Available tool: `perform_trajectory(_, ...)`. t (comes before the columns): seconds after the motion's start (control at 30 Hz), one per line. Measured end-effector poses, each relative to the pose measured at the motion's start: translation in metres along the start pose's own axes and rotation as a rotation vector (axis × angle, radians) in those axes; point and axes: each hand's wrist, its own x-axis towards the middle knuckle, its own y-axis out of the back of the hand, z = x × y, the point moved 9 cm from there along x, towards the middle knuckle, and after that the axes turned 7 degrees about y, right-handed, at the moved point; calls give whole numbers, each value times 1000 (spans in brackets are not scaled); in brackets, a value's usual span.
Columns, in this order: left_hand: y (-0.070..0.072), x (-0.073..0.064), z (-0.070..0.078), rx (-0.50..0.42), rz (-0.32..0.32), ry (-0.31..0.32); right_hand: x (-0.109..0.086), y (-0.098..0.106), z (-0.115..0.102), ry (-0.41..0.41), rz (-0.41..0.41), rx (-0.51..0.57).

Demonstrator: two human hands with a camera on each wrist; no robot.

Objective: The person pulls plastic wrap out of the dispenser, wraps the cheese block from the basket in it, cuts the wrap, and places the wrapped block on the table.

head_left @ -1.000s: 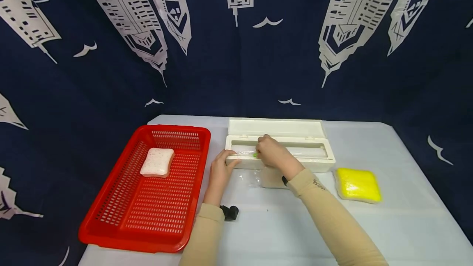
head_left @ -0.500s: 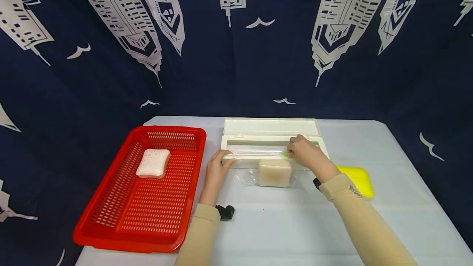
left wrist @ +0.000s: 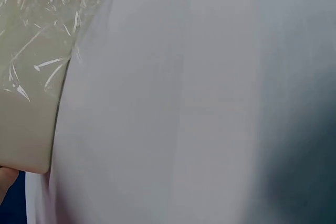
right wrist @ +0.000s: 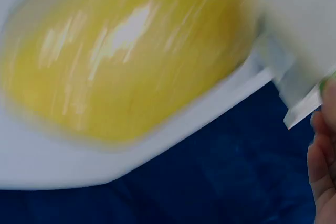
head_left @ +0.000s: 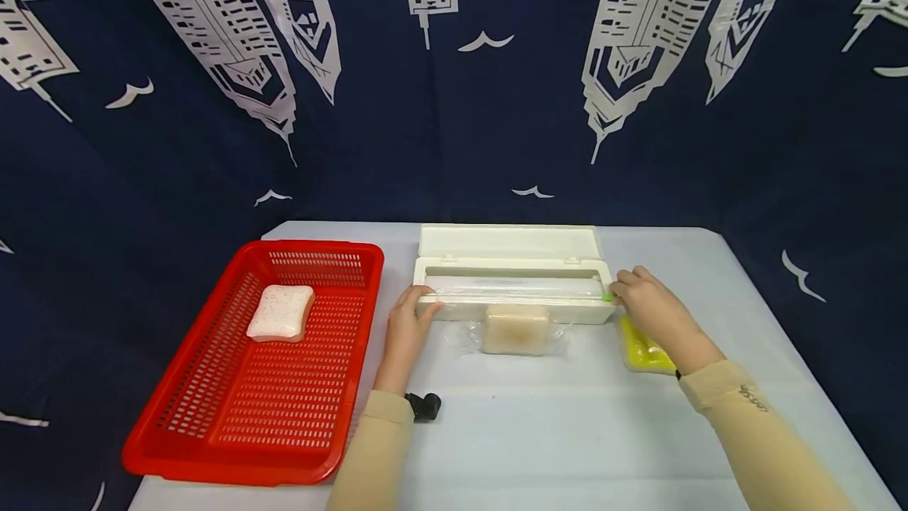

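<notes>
White dispenser box, just right of the red basket: long, smooth, lid thrown back. Judged light, stiff, liable to skid; best held by its ends. Left hand grips the end nearest the basket; right hand pinches the green slider at the far end.

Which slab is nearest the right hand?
The yellow slab, partly hidden by the right hand; the beige slab is by the box, the white slab in the basket.
</notes>
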Motion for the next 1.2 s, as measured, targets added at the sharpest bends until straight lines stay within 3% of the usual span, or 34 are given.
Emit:
perform_trajectory(0.13, 3, -2, 1, -27, -7, -1, -5, -1, -1, 15, 37, 8)
perform_trajectory(0.27, 1, -3, 1, -54, -38, 15, -8, 0, -3, -54, 98, 3)
perform_trajectory(0.37, 1, -4, -1, -70, -41, 36, -11, 2, -9, -84, 192, 55)
perform_trajectory(0.5, 3, -7, 0, -101, -10, 47, -12, 4, -27, -10, 345, 115)
perform_trajectory(0.6, 5, -10, 7, -109, 19, 2, -10, 2, -37, 38, 387, 108)
perform_trajectory(0.87, 9, -23, 27, -91, 63, -131, -15, 3, -44, 29, 456, 126)
perform_trajectory(1.2, 17, -54, 42, 6, 163, -334, -34, 3, -65, 22, 498, 62)
